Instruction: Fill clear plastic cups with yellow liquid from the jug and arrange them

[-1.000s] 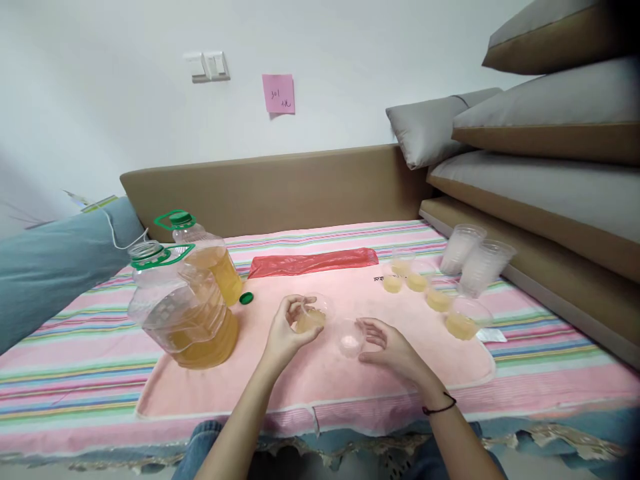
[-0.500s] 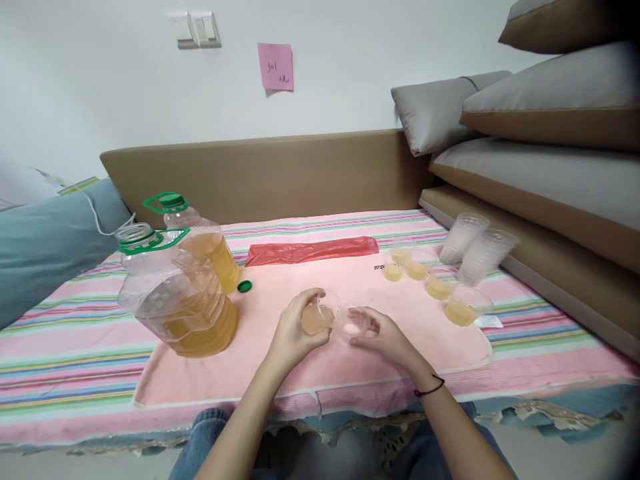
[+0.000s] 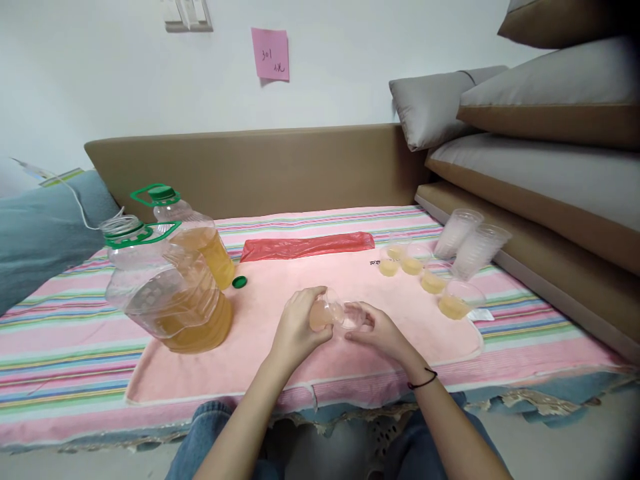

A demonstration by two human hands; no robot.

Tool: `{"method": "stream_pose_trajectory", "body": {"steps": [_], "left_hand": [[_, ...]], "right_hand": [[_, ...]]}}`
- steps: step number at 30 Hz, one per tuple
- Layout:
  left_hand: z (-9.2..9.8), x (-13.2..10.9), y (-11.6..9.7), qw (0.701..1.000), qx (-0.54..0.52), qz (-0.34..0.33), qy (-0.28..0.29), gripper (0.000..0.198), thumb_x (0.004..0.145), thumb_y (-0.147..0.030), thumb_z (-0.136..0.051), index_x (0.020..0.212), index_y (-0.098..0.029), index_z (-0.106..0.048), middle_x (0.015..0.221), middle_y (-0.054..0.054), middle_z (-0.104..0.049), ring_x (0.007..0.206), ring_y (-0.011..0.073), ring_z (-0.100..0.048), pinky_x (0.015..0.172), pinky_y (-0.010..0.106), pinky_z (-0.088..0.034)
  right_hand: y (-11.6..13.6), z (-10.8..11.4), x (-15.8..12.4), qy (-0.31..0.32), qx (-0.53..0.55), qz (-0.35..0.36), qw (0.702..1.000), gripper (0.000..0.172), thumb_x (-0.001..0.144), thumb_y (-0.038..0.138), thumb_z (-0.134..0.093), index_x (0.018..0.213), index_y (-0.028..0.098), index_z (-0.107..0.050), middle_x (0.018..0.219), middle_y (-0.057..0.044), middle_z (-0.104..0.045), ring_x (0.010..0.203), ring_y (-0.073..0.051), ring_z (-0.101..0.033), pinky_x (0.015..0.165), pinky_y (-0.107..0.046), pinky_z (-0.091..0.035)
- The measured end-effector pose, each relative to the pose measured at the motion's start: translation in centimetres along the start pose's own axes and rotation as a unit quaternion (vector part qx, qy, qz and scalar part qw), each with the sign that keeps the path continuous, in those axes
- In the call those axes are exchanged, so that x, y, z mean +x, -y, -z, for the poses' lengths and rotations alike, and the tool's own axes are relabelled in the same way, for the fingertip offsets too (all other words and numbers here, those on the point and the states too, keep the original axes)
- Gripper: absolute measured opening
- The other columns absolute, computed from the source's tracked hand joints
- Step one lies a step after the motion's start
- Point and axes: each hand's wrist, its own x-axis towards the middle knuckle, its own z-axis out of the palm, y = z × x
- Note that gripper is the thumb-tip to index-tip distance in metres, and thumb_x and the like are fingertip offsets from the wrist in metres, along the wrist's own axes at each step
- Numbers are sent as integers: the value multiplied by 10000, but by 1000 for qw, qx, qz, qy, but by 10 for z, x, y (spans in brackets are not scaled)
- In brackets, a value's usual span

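Small clear cup [image 3: 321, 312], part full of amber liquid. Held off the pink towel [image 3: 240, 353], tipped on its side, mouth toward a second, empty clear cup [image 3: 354, 317]. The two rims are touching or nearly so; can't tell which.

Left hand [image 3: 296, 328]: fingers wrapped round the filled cup, firm hold. Right hand [image 3: 381, 331]: fingertips pinching the empty cup, steadying it near the towel.

Risks, as judged from here:
- Both cups are thin and soft. Too hard a squeeze could buckle a wall and slop liquid over the rim.
- The mouths are small. If the rims sit off-line, liquid could run down onto fingers and towel.
- The liquid looks oily, so wet fingers could lose their hold.

Around:
- Big jug [image 3: 170, 297] to the left on the towel, neck open, about a third full. Its green cap [image 3: 239, 282] lies just beside it.
- A second jug [image 3: 193, 233] stands behind, capped.
- Red plastic bag [image 3: 307, 245] lies flat along the far edge of the towel.
- A row of filled cups [image 3: 411, 265] sits to the right, with two stacks of empty cups [image 3: 467, 241] beyond.

Nothing lies between the hands and these. The open jug is near the left elbow's path and could be knocked.
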Motion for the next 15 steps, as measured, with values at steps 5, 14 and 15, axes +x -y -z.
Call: {"method": "stream_pose_trajectory", "body": {"steps": [5,14,15], "left_hand": [[-1,1,0,1000,9,-5,3,589,631,-113,-635,1194,-204,-487,1153,73,-614,1060,239,-571,922,396,-457],[-1,2,-3,999,42,-25,12,608,641,-124,-641,1219,-204,-471,1174,75,-611,1055,241,-562,912,389,-445],[-1,2,-3,999,44,-26,12,609,640,-123,-640,1219,-203,-472,1169,76,-612,1051,241,-563,907,389,-446]], "right_hand": [[2,0,0,1,-2,3,1000,557,604,226,-799,1134,229,-627,1213,-85,-679,1145,-274,-607,977,-439,-451],[1,0,0,2,-2,-2,1000,555,602,218,-790,1130,212,-621,1214,-96,-675,1149,-264,-607,966,-418,-459],[2,0,0,2,-3,-2,1000,552,601,218,-790,1127,217,-623,1209,-91,-677,1145,-263,-609,964,-418,-461]]}}
